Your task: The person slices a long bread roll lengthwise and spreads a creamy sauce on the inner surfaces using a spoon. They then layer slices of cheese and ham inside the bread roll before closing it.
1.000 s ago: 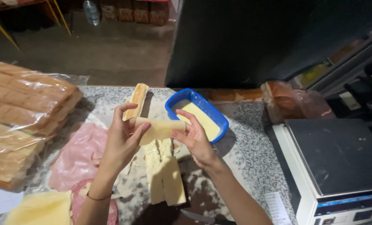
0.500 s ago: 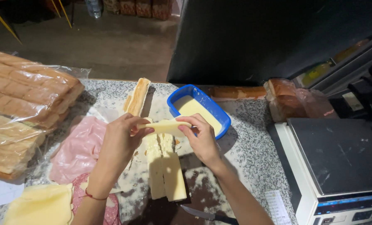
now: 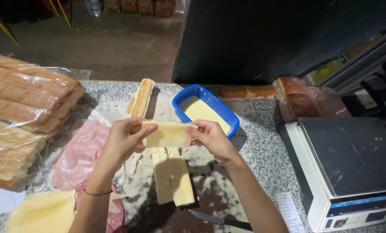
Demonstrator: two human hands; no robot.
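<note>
I hold 1 thin, pale yellow slice of cheese (image 3: 167,134) up in the air with both hands. The fingers of my left hand (image 3: 123,140) pinch its left end, and the fingers of my right hand (image 3: 208,137) pinch its right end. Both sets of fingers are clamped on it.

Right under the slice lies a long split bread roll with cheese slices already on it (image 3: 172,176). A knife with a dark handle (image 3: 221,220) lies near me on the speckled grey stone tabletop (image 3: 262,151). To my left are a stack of yellow cheese slices (image 3: 41,213), round red sausage slices (image 3: 115,218) and pink ham slices (image 3: 78,153).

I think the soft slice could tear or bend if I pull my hands apart too hard. It could also slip and land on the crumbs.

Farther off are a blue plastic tub with creamy yellow spread (image 3: 206,111), the top half of a roll (image 3: 142,97), and bags of long bread rolls (image 3: 22,108). On my right stand a white scale with a dark plate (image 3: 352,168) and a bagged brown loaf (image 3: 303,101). Past the tabletop I see a dim grey floor (image 3: 111,43) and a big dark panel (image 3: 262,39).
</note>
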